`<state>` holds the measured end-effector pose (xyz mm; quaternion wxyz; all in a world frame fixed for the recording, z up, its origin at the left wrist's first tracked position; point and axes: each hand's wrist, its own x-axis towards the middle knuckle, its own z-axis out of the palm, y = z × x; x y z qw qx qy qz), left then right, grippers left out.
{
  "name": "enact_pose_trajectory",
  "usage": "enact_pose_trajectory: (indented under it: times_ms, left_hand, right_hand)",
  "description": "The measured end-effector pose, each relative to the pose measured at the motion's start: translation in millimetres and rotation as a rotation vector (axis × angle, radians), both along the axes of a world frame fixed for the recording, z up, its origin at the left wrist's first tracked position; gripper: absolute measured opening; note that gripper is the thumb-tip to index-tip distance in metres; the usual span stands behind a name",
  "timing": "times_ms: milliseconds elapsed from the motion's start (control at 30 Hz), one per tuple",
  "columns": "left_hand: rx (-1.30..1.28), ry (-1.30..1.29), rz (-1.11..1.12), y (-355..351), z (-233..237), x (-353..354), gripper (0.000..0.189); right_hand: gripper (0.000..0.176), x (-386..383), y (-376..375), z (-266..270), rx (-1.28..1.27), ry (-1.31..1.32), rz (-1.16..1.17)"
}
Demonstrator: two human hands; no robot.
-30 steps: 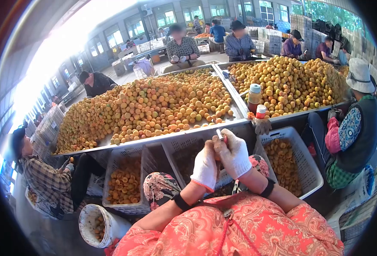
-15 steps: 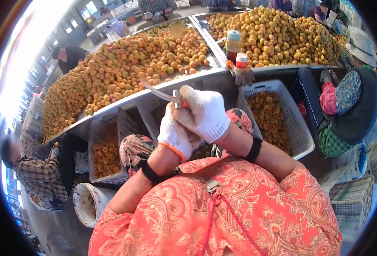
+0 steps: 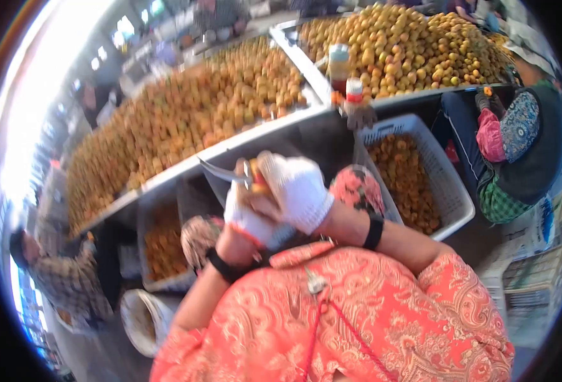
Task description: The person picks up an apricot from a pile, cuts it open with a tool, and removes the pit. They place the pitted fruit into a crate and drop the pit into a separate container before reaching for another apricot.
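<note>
Both my hands wear white knitted gloves and are together in front of my lap. My right hand (image 3: pixel 297 191) is closed around a knife (image 3: pixel 220 170) whose thin curved blade points left. Pressed against it is my left hand (image 3: pixel 246 213), its fingers curled; what lies inside them is hidden. A small orange-yellow patch shows beside the metal of the knife, too blurred to name. Just beyond the hands, a metal table carries a large heap of apricots (image 3: pixel 198 95).
A second apricot heap (image 3: pixel 408 51) lies across a metal divider (image 3: pixel 303 57). Bottles (image 3: pixel 338 63) and a dark glove (image 3: pixel 360 116) sit at the table edge. A crate (image 3: pixel 456 197) of cut fruit stands right, another crate (image 3: pixel 166 251) left, near a white bucket (image 3: pixel 144 321). Co-workers sit either side.
My view has tilted and blurred. Both hands sit slightly lower and farther left with the knife. The orange-yellow patch now shows by the fingers.
</note>
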<state>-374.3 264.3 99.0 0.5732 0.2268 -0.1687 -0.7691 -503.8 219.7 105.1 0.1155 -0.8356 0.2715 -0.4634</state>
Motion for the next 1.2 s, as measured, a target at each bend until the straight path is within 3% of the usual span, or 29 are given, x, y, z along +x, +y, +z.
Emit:
enact_pose_trajectory:
  times_ms: [33, 100, 133, 200, 333, 400, 467, 533, 600, 633, 667, 767, 867, 1100, 1200]
  left_hand:
    - [0.057, -0.052, 0.016, -6, -2, 0, 0.047]
    - [0.060, 0.094, -0.088, -18, -27, 28, 0.035]
    - [0.171, -0.044, 0.157, -14, -18, 12, 0.030]
    - [0.205, -0.279, 0.296, -12, 1, -3, 0.024]
    - [0.317, -0.299, 0.202, -20, 9, 14, 0.019]
    - [0.174, -0.428, 0.056, -21, 17, 8, 0.019]
    - [0.121, -0.458, 0.140, -21, 22, -8, 0.027]
    - [0.056, -0.466, 0.074, -19, 27, -11, 0.038]
    - [-0.011, -0.432, 0.073, -15, 31, -16, 0.034]
    - [-0.012, -0.374, 0.051, -15, 31, -15, 0.030]
    - [-0.028, -0.321, 0.024, -15, 32, -14, 0.028]
    - [-0.097, -0.437, 0.019, -16, 35, -14, 0.033]
    - [-0.092, -0.467, 0.020, -17, 38, -9, 0.034]
    - [-0.079, -0.513, 0.057, -16, 41, -5, 0.032]
    - [-0.075, -0.535, 0.060, -15, 41, 0, 0.029]
  right_hand:
    - [0.041, -1, -2, -4, -0.008, -0.017, -0.015]
    - [0.035, 0, -1, -8, 0.043, 0.025, -0.014]
    - [0.029, 1, 0, -8, 0.049, -0.017, 0.012]
    - [0.024, -1, -1, -6, 0.113, -0.092, 0.074]
    - [0.017, -31, -12, 7, 0.185, -0.244, 0.162]
    - [0.016, -50, -25, 15, -0.010, -0.127, -0.007]
    - [0.022, -64, -32, 19, -0.004, -0.166, -0.073]
    - [0.027, -58, -58, -12, 0.204, -0.424, 0.007]
    - [0.028, -73, -30, 24, 0.626, -0.756, 0.231]
    - [0.026, -75, -19, 41, 0.749, -0.861, 0.317]
    - [0.024, -76, -16, 48, 0.705, -0.904, 0.344]
    - [0.025, -81, -16, 51, 0.828, -0.778, 0.356]
    - [0.023, -67, -15, 49, 0.773, -0.849, 0.347]
    - [0.014, -65, -16, 52, 0.664, -0.556, 0.295]
    - [0.010, -65, -15, 53, 0.474, -0.427, 0.288]
